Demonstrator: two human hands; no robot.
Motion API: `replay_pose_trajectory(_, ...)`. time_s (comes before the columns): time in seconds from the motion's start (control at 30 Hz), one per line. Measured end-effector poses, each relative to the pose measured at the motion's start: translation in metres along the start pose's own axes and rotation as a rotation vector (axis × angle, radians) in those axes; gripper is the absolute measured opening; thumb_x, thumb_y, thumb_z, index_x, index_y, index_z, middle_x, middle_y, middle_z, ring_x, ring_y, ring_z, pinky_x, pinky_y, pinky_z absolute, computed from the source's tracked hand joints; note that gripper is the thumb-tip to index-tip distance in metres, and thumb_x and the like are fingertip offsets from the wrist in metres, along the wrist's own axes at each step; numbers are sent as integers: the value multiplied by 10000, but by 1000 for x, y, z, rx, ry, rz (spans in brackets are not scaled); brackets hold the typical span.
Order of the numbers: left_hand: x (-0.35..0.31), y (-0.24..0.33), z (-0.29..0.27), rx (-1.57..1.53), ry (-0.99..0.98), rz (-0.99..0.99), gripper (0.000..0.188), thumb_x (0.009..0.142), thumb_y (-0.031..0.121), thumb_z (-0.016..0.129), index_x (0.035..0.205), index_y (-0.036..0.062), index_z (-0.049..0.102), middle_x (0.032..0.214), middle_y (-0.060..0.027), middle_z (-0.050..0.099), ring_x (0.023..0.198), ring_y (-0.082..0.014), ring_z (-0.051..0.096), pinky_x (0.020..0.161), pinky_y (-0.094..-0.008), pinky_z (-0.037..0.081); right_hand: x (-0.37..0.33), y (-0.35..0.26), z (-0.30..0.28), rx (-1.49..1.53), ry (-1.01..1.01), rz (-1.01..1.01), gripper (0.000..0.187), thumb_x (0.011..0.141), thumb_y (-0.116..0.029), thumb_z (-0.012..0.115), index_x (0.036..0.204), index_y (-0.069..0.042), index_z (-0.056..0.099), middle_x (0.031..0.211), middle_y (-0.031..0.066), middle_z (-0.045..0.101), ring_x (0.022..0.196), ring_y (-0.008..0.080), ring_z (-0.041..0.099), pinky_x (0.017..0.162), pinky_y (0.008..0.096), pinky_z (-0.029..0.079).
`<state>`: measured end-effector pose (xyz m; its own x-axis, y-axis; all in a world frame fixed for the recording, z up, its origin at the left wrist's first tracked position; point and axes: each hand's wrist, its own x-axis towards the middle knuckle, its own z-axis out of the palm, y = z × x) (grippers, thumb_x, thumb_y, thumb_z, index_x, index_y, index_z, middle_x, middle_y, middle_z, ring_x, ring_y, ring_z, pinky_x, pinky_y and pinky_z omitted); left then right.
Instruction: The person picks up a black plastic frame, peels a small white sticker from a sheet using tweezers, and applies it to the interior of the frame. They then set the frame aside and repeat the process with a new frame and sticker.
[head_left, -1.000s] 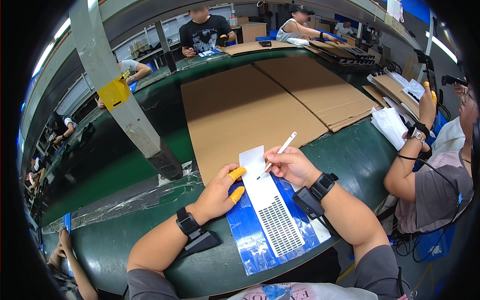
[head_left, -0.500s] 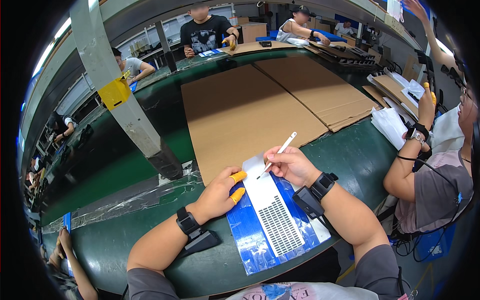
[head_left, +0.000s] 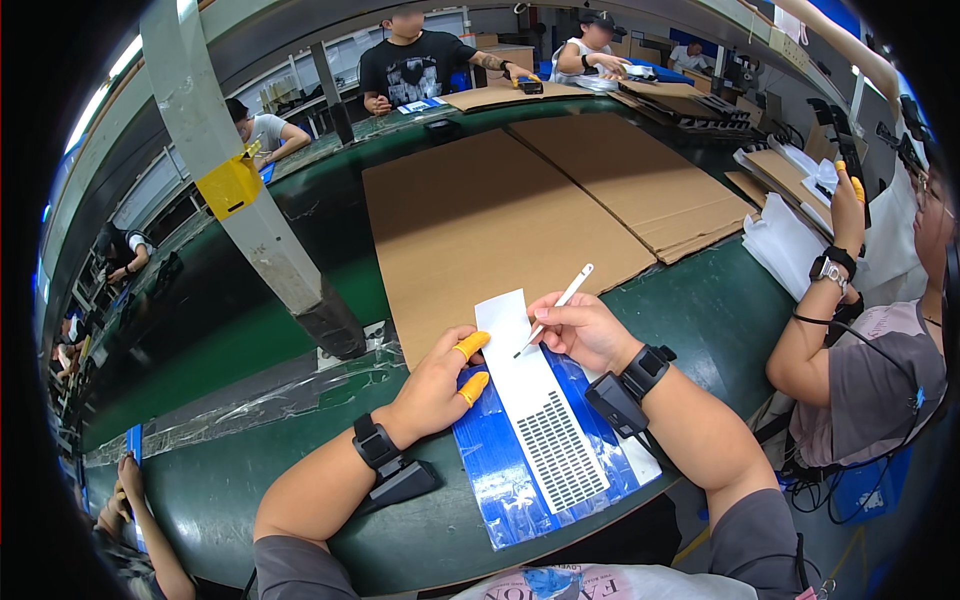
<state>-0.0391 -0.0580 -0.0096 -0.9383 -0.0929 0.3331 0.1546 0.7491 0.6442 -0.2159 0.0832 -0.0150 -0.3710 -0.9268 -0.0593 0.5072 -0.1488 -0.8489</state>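
My right hand (head_left: 585, 335) grips a slim white pen-like tool (head_left: 568, 300), its dark tip over a white sticker sheet (head_left: 535, 385). Rows of small dark rectangles cover the sheet's near half; its far half is blank. Under the sheet lies a blue board (head_left: 490, 460) wrapped in clear tape. My left hand (head_left: 435, 380) rests at the sheet's left edge, thumb and forefinger apart in yellow finger cots. The forefinger touches the sheet's edge; the thumb is over the blue board.
Large brown cardboard sheets (head_left: 480, 220) cover the green table (head_left: 690, 310) beyond my hands. A grey post (head_left: 270, 230) rises at the left. One person (head_left: 865, 360) is close on my right; others sit across the table. White bags (head_left: 780, 240) lie at the right edge.
The far end of the sticker sheet has shifted up and left. My left fingers moved slightly; my right hand stayed put. Across the table, a person's arm reached right to a dark object.
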Motion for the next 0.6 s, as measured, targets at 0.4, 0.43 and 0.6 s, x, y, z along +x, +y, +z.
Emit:
replay_pose_trajectory(0.4,0,0,-1,-8,2,-4,407,730,-13,545,1118,-15,424,1099,-122,406,849,-182,489,743,-258,416,0,-1,0,6,-2,5,90,786,-81,546,829,-2,556,677,110,597,505,75,510,438,163,381)
replay_pose_trajectory(0.43,1,0,-1,-8,2,-3,407,730,-13,545,1118,-15,424,1099,-122,406,849,-182,489,743,-258,416,0,-1,0,6,-2,5,90,786,-81,546,829,-2,556,677,110,597,505,75,510,438,163,381)
replay_pose_trajectory(0.6,0,2,-2,-6,-4,-21,412,729,-10,548,1120,-14,420,1106,-124,403,845,-183,493,738,-260,420,0,-1,1,-3,12,7,93,785,-82,548,830,0,554,680,111,597,504,77,510,437,164,381)
